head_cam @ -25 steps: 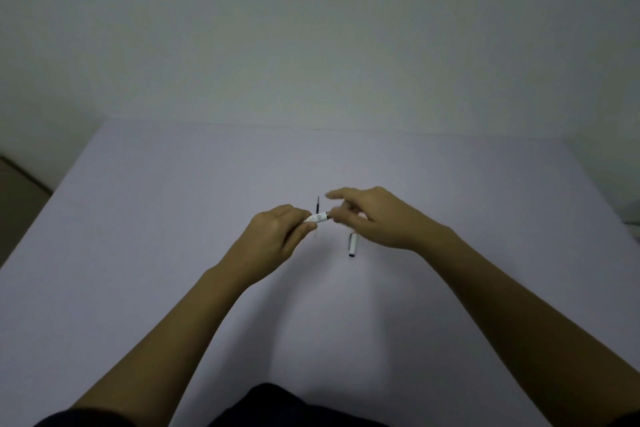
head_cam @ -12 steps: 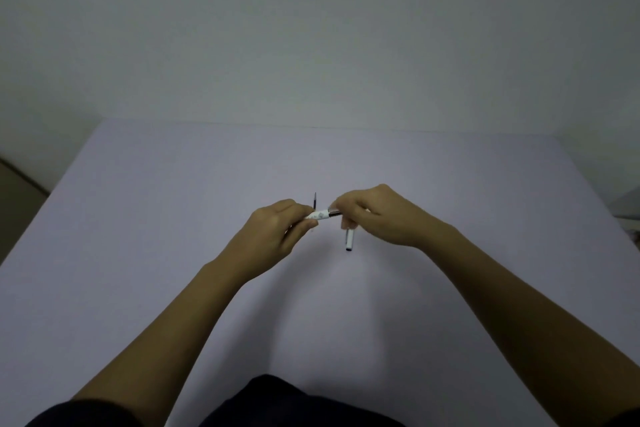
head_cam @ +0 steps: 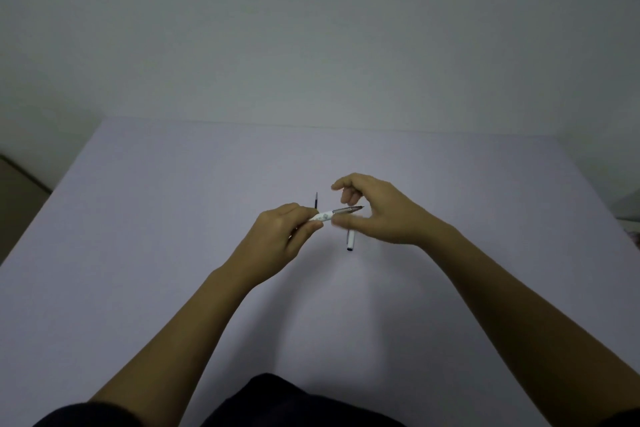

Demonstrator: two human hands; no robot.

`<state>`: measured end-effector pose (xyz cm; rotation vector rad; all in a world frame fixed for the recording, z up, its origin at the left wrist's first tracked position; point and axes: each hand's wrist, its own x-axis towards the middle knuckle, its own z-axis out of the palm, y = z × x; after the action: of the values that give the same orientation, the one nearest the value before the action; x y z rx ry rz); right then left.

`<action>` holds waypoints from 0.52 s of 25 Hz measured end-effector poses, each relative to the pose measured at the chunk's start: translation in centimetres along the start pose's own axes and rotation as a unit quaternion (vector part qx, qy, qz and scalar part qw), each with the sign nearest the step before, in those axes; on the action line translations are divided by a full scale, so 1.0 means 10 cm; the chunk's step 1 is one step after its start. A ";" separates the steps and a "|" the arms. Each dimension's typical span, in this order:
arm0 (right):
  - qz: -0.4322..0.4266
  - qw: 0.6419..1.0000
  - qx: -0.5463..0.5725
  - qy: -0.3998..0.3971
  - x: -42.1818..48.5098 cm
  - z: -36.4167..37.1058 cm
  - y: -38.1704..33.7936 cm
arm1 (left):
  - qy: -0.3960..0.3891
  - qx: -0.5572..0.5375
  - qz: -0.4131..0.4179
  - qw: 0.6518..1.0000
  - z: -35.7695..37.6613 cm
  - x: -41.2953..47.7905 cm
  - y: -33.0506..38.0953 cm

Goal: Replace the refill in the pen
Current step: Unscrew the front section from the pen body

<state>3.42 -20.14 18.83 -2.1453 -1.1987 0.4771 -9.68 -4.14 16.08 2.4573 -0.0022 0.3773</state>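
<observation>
Pale table (head_cam: 145, 253) | left hand (head_cam: 277, 239) grips pen (head_cam: 341, 212) | right hand (head_cam: 381, 211) open beside tip

White pen (head_cam: 325, 216), grey tip (head_cam: 348, 210) exposed

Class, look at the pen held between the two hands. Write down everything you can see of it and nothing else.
The pen is slim, with a white patterned barrel and a grey, see-through-looking front section ending in a fine dark tip. It has no cap on. It is held above the table, nearly level, tip pointing right and slightly up. The left hand pinches the white barrel. The right hand is open around the front section; its thumb lies blurred just beneath, and contact cannot be judged.
</observation>
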 end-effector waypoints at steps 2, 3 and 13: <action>0.058 0.998 0.009 -0.015 0.01 -0.02 0.03 | 0.001 0.007 -0.002 1.000 -0.01 0.00 -0.02; 0.056 0.998 -0.002 -0.018 0.02 -0.03 0.03 | -0.001 0.010 -0.002 1.000 -0.02 0.00 -0.03; 0.048 0.997 0.051 0.006 0.03 -0.03 -0.03 | 0.005 -0.012 -0.008 1.000 -0.04 0.00 -0.09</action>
<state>3.56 -19.83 19.28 -2.1216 -1.0441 0.5541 -9.74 -3.18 15.78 2.4298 0.0166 0.3812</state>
